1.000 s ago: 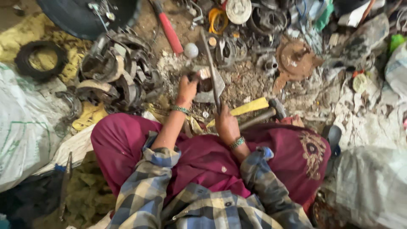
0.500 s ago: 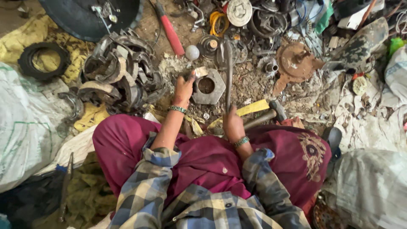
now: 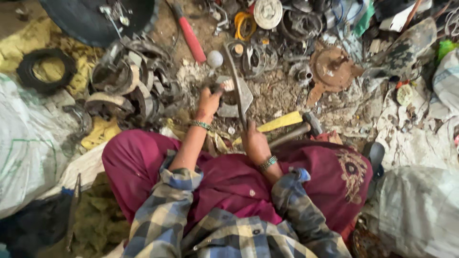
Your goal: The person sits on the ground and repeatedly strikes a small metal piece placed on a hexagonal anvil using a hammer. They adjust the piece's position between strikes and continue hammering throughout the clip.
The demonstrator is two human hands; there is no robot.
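Head camera, looking steeply down (single view), near lap.

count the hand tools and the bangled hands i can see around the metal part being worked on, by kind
Hammers: 2, one in the right hand, raised over the metal part, and one with a yellow handle on the ground
Red-handled tool: 1
Hands at work: 2, the left hand on the part
Total: 5

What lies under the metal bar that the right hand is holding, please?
Under the bar sits a grey metal part, steadied by the left hand; the ground beneath it is covered.
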